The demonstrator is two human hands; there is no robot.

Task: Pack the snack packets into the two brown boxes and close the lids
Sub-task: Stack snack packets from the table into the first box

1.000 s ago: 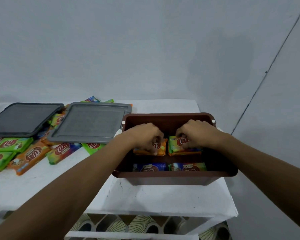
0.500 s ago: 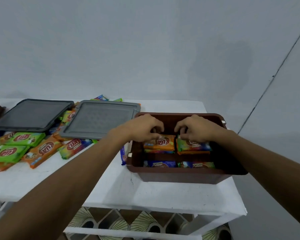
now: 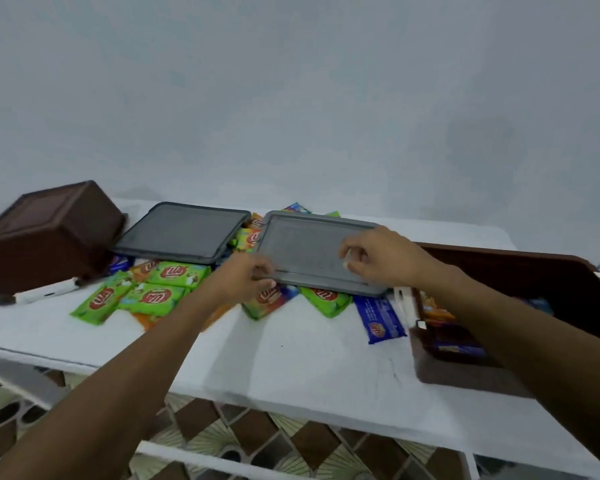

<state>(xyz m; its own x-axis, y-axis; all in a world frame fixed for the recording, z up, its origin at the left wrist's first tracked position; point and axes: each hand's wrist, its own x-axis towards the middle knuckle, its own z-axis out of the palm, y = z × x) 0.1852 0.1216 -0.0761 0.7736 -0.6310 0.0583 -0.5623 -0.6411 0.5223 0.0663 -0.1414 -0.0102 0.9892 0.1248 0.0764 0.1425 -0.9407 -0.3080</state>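
The left hand [image 3: 245,277] pinches the near-left rim of the grey lid [image 3: 309,245], probably to lift it; the right hand [image 3: 381,259] curls over its near-right part, grip unclear; the part-packed brown box [image 3: 465,379] sits right of both hands, awaiting that lid; loose snack packets [image 3: 160,294] lie leftward on the surface [image 3: 291,358].

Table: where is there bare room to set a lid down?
Bare: the front strip of the white table, between the snack packets and the near edge, left of the open brown box. Crowded: the back, under both grey lids.
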